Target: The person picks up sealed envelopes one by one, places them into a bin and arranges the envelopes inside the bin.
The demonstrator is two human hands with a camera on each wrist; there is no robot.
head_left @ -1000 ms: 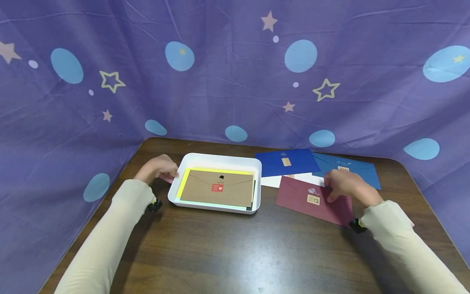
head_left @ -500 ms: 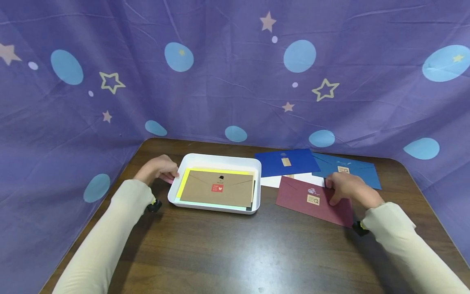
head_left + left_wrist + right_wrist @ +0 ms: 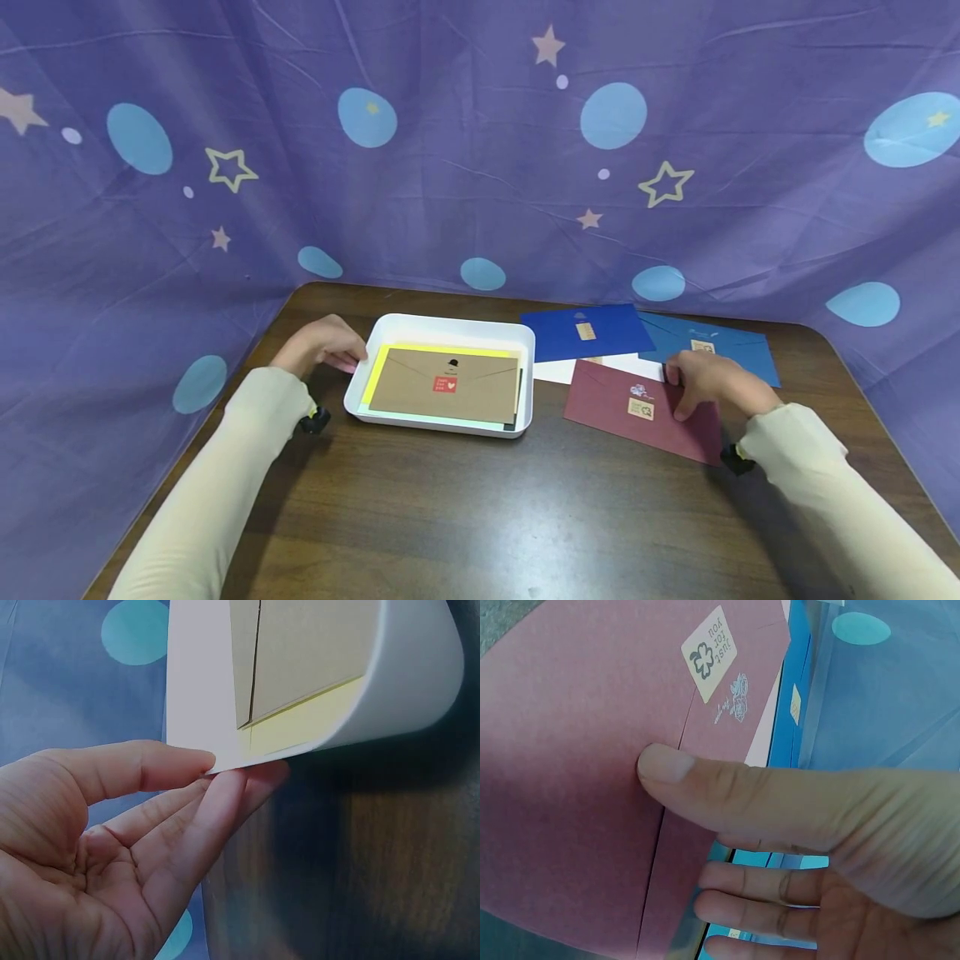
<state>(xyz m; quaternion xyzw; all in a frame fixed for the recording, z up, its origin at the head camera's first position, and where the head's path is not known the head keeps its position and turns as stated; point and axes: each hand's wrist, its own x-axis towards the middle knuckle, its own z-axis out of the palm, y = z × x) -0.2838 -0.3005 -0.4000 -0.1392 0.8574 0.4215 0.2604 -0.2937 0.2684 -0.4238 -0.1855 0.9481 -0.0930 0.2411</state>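
My left hand [image 3: 330,342] pinches the left rim of a white tray [image 3: 438,327]; in the left wrist view the thumb lies on the inner side and the fingers [image 3: 225,799] outside. A brown kraft envelope [image 3: 420,396] with a red sticker tops the stack in that tray. At the right, my right hand [image 3: 705,383] grips a maroon envelope [image 3: 607,400] by its far edge. Its thumb [image 3: 705,780] presses on the envelope's face, while the other fingers reach past the edge, their tips partly hidden below. The envelope lies low over the table.
Behind the maroon envelope are a royal blue envelope [image 3: 615,329], a white envelope [image 3: 552,371] and a teal-blue envelope [image 3: 742,350]. Yellow paper [image 3: 292,731] shows under the kraft envelope. The brown wooden table [image 3: 450,508] backs onto a purple patterned cloth [image 3: 465,208].
My right thumb has shifted slightly toward me on the maroon envelope. The left hand, the tray and the other envelopes have stayed in place.
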